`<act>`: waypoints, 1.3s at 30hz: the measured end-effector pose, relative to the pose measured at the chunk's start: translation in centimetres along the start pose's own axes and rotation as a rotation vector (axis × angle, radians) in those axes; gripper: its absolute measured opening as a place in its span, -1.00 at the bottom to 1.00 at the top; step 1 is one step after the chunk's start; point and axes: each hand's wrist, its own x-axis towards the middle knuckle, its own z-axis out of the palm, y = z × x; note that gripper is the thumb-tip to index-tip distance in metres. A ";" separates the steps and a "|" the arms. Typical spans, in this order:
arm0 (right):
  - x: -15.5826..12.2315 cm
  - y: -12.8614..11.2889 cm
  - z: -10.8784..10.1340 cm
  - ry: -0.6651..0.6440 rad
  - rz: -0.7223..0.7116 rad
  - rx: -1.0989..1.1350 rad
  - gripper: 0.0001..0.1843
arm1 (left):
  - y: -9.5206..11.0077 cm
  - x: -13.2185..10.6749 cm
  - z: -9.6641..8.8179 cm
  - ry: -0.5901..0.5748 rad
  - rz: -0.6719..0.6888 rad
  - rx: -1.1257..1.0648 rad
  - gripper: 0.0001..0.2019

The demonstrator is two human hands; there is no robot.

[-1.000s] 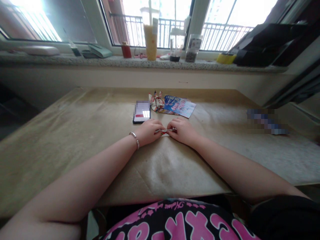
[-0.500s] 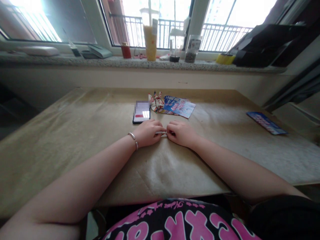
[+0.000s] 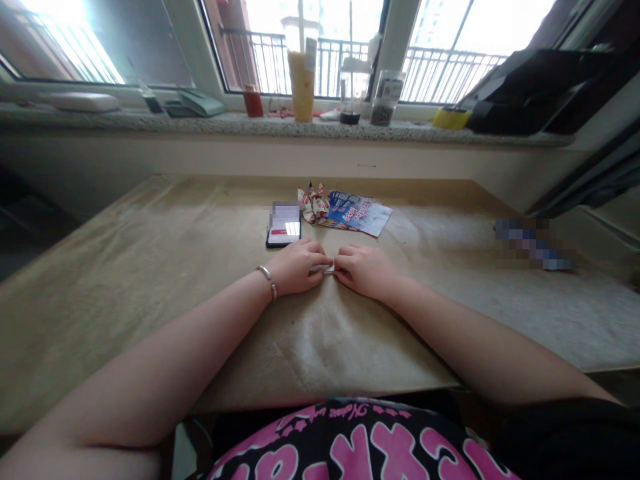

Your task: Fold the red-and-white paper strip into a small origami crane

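Note:
Between my two hands is a small strip of folded white paper point(image 3: 327, 269), mostly covered by fingers. My left hand point(image 3: 300, 265), with a silver bracelet point(image 3: 268, 280) at its wrist, pinches the paper's left part. From the other side my right hand point(image 3: 364, 270) is closed on its right end, the fingers curled and pressed together. Both hands rest low over the cloth-covered table point(image 3: 210, 267). Just beyond my left hand lies a phone point(image 3: 284, 227) with a lit screen. Behind the hands sit a cluster of folded printed paper point(image 3: 314, 203) and several fanned blue leaflets point(image 3: 363, 213).
A blurred blue packet or leaflet point(image 3: 535, 245) lies at the table's right. Along the granite windowsill point(image 3: 240, 127) stand a tall yellow drink cup point(image 3: 301, 83), a red-brown jar point(image 3: 253, 102), clear containers point(image 3: 384, 100) and a black bag-like object point(image 3: 525, 93).
My right hand's fingers have closed in slightly around the paper's right end. My left hand and the things on the table look the same.

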 end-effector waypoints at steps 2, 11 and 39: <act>0.0 0.2 0.1 0.001 -0.002 -0.028 -0.76 | -0.1 0.0 0.0 0.006 -0.009 -0.004 -0.74; 0.2 2.6 0.8 0.069 -0.037 0.074 -0.75 | -0.5 -0.1 0.0 -0.009 0.007 0.020 -0.73; 0.6 4.5 3.1 0.232 0.008 0.483 -0.92 | -0.5 -0.2 0.2 -0.061 0.070 -0.056 -0.67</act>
